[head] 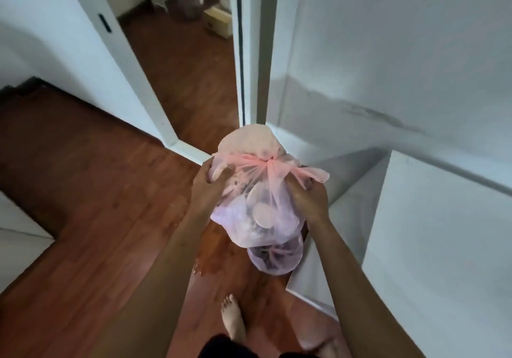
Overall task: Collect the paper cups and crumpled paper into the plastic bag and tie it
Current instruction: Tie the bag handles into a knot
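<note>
A thin pink plastic bag (260, 191) hangs in the air in front of me, stuffed full. Through its film I make out paper cups (263, 215) and pale crumpled paper. A knot (268, 161) gathers the bag's top. My left hand (213, 183) pinches the bag's left handle strip beside the knot. My right hand (306, 195) grips the right handle end, which sticks out past my fingers. A second bulge of the bag (274, 258) sags below.
I stand barefoot (232, 319) on a brown wooden floor (110, 205). White walls (415, 66) close in on the right, with a white box-like ledge (443, 233) low right. An open doorway (188, 66) ahead leads to a room with a bin (189, 0).
</note>
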A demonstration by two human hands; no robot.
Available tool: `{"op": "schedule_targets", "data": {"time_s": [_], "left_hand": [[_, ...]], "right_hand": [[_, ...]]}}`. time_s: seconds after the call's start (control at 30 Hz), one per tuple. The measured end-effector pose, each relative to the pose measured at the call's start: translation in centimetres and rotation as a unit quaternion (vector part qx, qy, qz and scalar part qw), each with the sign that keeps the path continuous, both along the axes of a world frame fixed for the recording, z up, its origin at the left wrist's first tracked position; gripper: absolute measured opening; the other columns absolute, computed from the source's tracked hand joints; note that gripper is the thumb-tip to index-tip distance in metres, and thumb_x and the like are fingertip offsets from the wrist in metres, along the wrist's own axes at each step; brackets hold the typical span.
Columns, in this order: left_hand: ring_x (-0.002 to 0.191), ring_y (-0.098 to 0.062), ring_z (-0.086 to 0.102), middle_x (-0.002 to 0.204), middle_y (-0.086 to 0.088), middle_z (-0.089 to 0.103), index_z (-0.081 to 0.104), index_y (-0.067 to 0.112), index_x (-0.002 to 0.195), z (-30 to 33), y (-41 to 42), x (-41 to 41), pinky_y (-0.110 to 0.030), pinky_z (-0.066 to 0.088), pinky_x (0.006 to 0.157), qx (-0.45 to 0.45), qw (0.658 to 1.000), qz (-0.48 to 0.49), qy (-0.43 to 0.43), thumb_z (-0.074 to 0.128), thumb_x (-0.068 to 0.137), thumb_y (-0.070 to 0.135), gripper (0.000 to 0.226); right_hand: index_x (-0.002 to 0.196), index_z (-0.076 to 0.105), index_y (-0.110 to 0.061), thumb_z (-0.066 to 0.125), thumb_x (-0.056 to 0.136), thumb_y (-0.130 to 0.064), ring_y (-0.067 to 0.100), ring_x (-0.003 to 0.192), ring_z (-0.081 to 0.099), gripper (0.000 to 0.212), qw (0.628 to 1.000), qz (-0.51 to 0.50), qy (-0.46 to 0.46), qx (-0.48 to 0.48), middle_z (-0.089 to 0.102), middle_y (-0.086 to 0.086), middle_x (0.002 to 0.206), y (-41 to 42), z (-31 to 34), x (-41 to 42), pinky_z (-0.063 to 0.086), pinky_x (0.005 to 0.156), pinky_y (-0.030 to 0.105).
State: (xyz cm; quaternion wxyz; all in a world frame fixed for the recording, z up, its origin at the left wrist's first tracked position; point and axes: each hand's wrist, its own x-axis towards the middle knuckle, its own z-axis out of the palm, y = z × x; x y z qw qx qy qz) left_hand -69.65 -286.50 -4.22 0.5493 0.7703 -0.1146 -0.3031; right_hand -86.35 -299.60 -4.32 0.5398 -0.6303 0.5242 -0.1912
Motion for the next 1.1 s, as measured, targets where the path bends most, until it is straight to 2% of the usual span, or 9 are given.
{"op": "schedule_targets", "data": {"time_s": [0.13, 0.3, 0.43, 0.53, 0.6, 0.7, 0.8, 0.97, 1.1], "left_hand": [[0.116, -0.022, 0.06, 0.135, 0.001, 0.06, 0.053, 0.027, 0.136, -6.5, -0.7, 0.6, -0.043, 0.049, 0.101, 0.081, 0.994, -0.072, 0.009, 0.068, 0.081, 0.06, 0.066], [0.095, -0.013, 0.068, 0.136, -0.004, 0.057, 0.053, 0.028, 0.135, -16.8, -2.2, 0.7, -0.025, 0.058, 0.063, 0.111, 0.982, -0.081, 0.131, 0.08, 0.075, 0.047, 0.068], [0.088, -0.01, 0.062, 0.127, 0.008, 0.053, 0.046, 0.03, 0.138, -25.1, -5.1, 1.3, -0.01, 0.051, 0.054, 0.16, 0.973, -0.139, 0.094, 0.075, 0.081, 0.044, 0.065], [0.093, -0.01, 0.067, 0.121, 0.007, 0.064, 0.052, 0.031, 0.126, -32.5, -6.9, 1.4, -0.023, 0.059, 0.067, 0.152, 0.968, -0.184, 0.074, 0.076, 0.079, 0.048, 0.055], [0.09, -0.006, 0.069, 0.109, 0.012, 0.067, 0.058, 0.026, 0.119, -38.0, -7.3, 1.1, -0.017, 0.056, 0.064, 0.145, 0.962, -0.226, 0.052, 0.075, 0.082, 0.042, 0.044], [0.106, -0.009, 0.065, 0.119, 0.009, 0.067, 0.059, 0.025, 0.125, -45.4, -6.5, -0.1, -0.03, 0.053, 0.091, 0.169, 0.939, -0.3, -0.001, 0.077, 0.081, 0.045, 0.052], [0.114, -0.015, 0.058, 0.13, 0.0, 0.06, 0.048, 0.011, 0.14, -51.6, -4.3, -1.9, -0.019, 0.044, 0.097, 0.196, 0.918, -0.343, -0.029, 0.076, 0.083, 0.011, 0.064], [0.111, -0.043, 0.06, 0.13, -0.02, 0.06, 0.049, 0.003, 0.134, -57.0, -3.2, -4.1, -0.044, 0.048, 0.089, 0.264, 0.859, -0.421, -0.126, 0.06, 0.082, -0.006, 0.054], [0.14, -0.038, 0.034, 0.153, -0.027, 0.034, 0.027, -0.007, 0.148, -59.3, -4.5, -5.3, -0.032, 0.021, 0.114, 0.319, 0.806, -0.485, -0.118, 0.048, 0.094, 0.002, 0.059]], "right_hand": [[0.089, 0.065, -0.028, 0.064, 0.068, -0.069, 0.009, 0.077, 0.064, 0.046, 0.992, -0.112, 0.043, 0.047, 0.068, -0.007, 0.085, 2.0, -6.5, 0.7, 0.047, 0.072, 0.024], [0.086, 0.065, -0.024, 0.062, 0.061, -0.068, 0.015, 0.081, 0.068, 0.051, 0.967, -0.218, 0.108, 0.076, 0.069, -0.004, 0.085, 2.8, -17.2, 1.0, 0.056, 0.078, 0.033], [0.096, 0.064, -0.015, 0.072, 0.073, -0.055, 0.013, 0.078, 0.066, 0.046, 0.956, -0.245, 0.148, 0.064, 0.066, -0.001, 0.087, 1.4, -25.7, 0.6, 0.043, 0.06, 0.008], [0.103, 0.062, -0.023, 0.075, 0.076, -0.051, -0.001, 0.082, 0.063, 0.041, 0.954, -0.268, 0.137, 0.004, 0.065, -0.008, 0.094, 0.2, -32.0, 0.0, 0.039, 0.066, -0.002], [0.11, 0.062, -0.026, 0.073, 0.078, -0.046, -0.005, 0.09, 0.06, 0.039, 0.957, -0.258, 0.128, -0.026, 0.065, -0.012, 0.101, 0.0, -36.5, -0.5, 0.041, 0.076, 0.0], [0.113, 0.067, -0.015, 0.072, 0.083, -0.033, 0.009, 0.098, 0.064, 0.035, 0.957, -0.232, 0.174, -0.012, 0.068, -0.003, 0.107, 1.2, -44.7, -1.8, 0.047, 0.084, 0.012], [0.128, 0.054, -0.004, 0.074, 0.08, -0.02, 0.03, 0.115, 0.059, 0.054, 0.931, -0.26, 0.244, 0.07, 0.062, 0.014, 0.123, 3.6, -50.8, -2.6, 0.047, 0.098, 0.036], [0.124, 0.057, 0.002, 0.067, 0.083, -0.007, 0.035, 0.118, 0.057, 0.044, 0.929, -0.178, 0.312, 0.091, 0.061, 0.021, 0.125, 5.9, -55.7, -2.9, 0.044, 0.094, 0.033], [0.114, 0.062, 0.008, 0.057, 0.084, 0.0, 0.04, 0.114, 0.058, 0.032, 0.926, -0.068, 0.346, 0.135, 0.064, 0.027, 0.115, 5.6, -58.3, -3.3, 0.041, 0.095, 0.034]]}}
